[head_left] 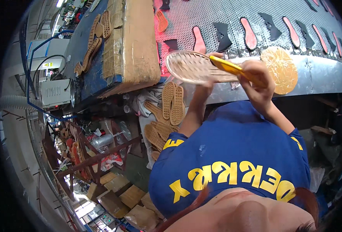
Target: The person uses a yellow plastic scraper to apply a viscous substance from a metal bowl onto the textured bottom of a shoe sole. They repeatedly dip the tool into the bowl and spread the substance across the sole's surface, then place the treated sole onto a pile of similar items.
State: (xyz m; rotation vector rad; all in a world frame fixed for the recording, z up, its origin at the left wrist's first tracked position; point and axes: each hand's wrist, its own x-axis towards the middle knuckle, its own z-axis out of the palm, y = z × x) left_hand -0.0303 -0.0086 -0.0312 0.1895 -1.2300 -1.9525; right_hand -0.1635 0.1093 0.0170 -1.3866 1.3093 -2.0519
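Shoe factory floor: perforated conveyor belt (217,15) carrying insoles (249,34), piled rubber soles (167,112), cardboard boxes (132,195), machine (55,92).

Both forearms rise from the blue short sleeves at the picture's middle toward the near edge of the tabletop, bare from the elbow up. The left hand (206,83) sits at the end of a nearly straight forearm, fingers bent upward and pressed against what it supports — the palm is mostly hidden, so the exact grip cannot be told. The right hand (259,79) is higher and to the right, wrist bent inward, fingers (256,69) curled into a closed fist around a handle — knuckles facing up. The two hands are close together, just apart.
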